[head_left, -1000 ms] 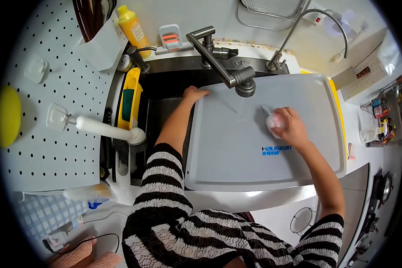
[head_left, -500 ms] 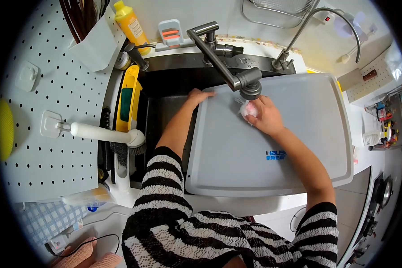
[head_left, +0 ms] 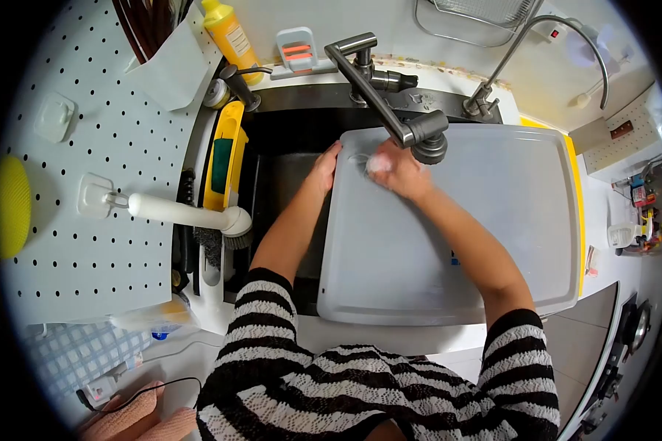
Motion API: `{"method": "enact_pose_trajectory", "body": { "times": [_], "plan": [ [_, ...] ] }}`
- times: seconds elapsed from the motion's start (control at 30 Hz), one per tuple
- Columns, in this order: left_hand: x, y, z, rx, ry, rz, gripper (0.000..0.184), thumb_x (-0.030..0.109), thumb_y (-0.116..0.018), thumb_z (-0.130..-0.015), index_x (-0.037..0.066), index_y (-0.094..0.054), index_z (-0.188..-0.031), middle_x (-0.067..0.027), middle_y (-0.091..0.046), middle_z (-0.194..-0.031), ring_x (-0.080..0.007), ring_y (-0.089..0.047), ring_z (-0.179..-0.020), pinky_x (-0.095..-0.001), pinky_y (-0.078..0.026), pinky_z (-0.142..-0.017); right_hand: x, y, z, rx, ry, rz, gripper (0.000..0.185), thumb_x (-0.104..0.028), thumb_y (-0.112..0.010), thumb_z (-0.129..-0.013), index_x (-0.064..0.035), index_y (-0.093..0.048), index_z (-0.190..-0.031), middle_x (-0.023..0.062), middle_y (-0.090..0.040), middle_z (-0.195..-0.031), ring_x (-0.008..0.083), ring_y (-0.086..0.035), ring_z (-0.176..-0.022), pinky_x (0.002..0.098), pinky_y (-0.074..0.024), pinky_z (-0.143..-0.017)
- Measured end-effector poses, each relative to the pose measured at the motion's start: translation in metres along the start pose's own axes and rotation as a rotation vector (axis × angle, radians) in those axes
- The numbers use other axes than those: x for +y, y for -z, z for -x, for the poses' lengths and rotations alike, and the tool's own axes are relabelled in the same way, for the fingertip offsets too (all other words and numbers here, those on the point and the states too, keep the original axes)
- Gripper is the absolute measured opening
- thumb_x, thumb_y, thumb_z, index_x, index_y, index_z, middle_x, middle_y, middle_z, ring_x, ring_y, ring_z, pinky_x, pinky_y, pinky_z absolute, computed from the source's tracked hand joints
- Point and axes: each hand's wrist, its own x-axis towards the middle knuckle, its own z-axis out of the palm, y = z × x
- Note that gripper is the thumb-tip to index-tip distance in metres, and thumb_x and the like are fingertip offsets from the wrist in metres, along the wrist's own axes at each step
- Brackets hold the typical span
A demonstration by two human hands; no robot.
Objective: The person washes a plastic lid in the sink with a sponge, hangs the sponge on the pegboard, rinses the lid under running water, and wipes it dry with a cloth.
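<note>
A large grey plastic lid (head_left: pixel 449 220) lies over the right part of the dark sink (head_left: pixel 287 191), its raised rim facing up. My left hand (head_left: pixel 325 169) grips the lid's left edge near the far corner. Closed round a small crumpled white-and-pink wad (head_left: pixel 377 163), my right hand (head_left: pixel 404 173) presses it on the lid's far left area. The wad's material is not clear. Directly beside that hand, the dark faucet (head_left: pixel 401 128) reaches over the lid. My right forearm covers most of the blue lettering.
Left of the sink stand a yellow holder with a green sponge (head_left: pixel 221 165) and a white-handled brush (head_left: pixel 191 212) beside a pegboard (head_left: pixel 110 220). A yellow bottle (head_left: pixel 232 37) and a thin curved tap (head_left: pixel 485 95) stand behind. Yellow edging (head_left: pixel 577 213) shows beyond the lid.
My right hand has moved left across the lid with the wad, towards my left hand. My left hand has turned more upright on the lid's edge. The view has shifted slightly.
</note>
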Motion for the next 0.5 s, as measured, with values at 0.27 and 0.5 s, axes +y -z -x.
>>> {"method": "enact_pose_trajectory", "body": {
  "times": [0.27,0.5],
  "plan": [
    [-0.013,-0.023,0.041,-0.168,0.035,0.237,0.042,0.036,-0.027,-0.088,0.006,-0.042,-0.114,-0.0102,-0.049,-0.111,-0.0239,-0.046,-0.103,-0.0354,-0.038,-0.087,-0.014,-0.032,-0.033,0.046,-0.133,-0.039,0.034,-0.022,-0.060,-0.063,-0.0136,-0.056,-0.096,0.0122,-0.050,-0.099,0.0265,-0.045,-0.095,0.0369,-0.0391,-0.080],
    [-0.025,-0.033,0.047,0.029,-0.049,0.222,0.040,0.035,-0.029,-0.088,0.006,-0.045,-0.110,-0.0092,-0.051,-0.106,-0.0228,-0.048,-0.099,-0.0361,-0.038,-0.087,-0.010,-0.016,-0.036,-0.417,-0.114,0.036,0.035,-0.025,-0.062,-0.060,-0.0124,-0.056,-0.093,0.0124,-0.050,-0.096,0.0302,-0.047,-0.091,0.0375,-0.0387,-0.081]
  ]
}}
